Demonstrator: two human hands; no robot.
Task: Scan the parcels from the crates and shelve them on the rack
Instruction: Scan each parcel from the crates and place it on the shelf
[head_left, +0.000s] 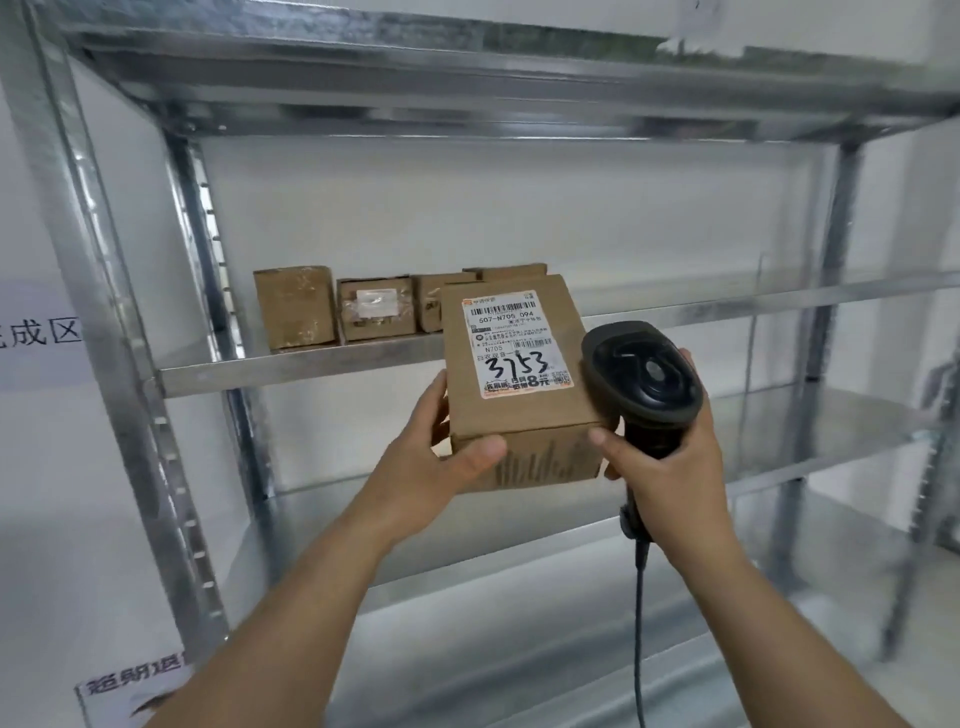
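Observation:
A brown cardboard parcel (524, 410) with a white shipping label marked 3753 is held up in front of the metal rack (291, 364). My left hand (441, 457) grips its lower left corner, thumb on the front face. My right hand (670, 462) grips the handle of a black barcode scanner (644, 374) and its thumb also presses the parcel's lower right corner. The scanner head sits beside the parcel's right edge, and its cable hangs down. Several smaller brown parcels (296, 306) stand in a row on the shelf behind.
The rack's upright posts stand at left (104, 312) and right (821, 338). Bare shelf surface extends right of the shelved parcels (753, 306), and lower shelves (727, 452) lie below. Printed signs hang on the white wall at left (41, 332).

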